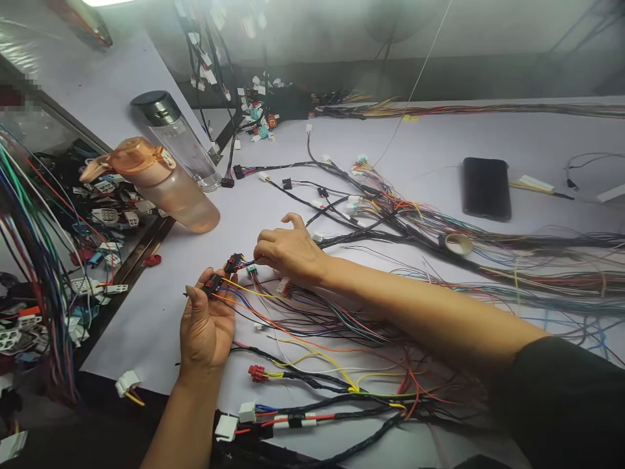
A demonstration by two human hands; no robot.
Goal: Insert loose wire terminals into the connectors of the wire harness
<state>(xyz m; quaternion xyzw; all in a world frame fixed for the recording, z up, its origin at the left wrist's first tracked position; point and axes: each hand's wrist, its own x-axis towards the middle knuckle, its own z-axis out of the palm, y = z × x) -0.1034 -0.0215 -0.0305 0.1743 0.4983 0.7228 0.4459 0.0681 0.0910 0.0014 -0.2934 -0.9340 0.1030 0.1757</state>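
Observation:
My left hand (205,326) is palm up on the white table (303,143), its fingertips closed on a small black connector (213,284) with red, yellow and blue wires. My right hand (288,251) reaches across from the right with curled fingers that pinch wires leading to a second black connector (234,262) and a small teal one (251,269). A wide harness of coloured wires (342,326) fans out under and behind both hands.
An orange bottle (166,185) and a clear bottle (178,133) stand at the left. A tray of loose connectors (102,221) lies beside them. A black phone (486,189) and a tape roll (458,243) lie on the right. Red (257,373) and white plugs (247,412) sit near the front edge.

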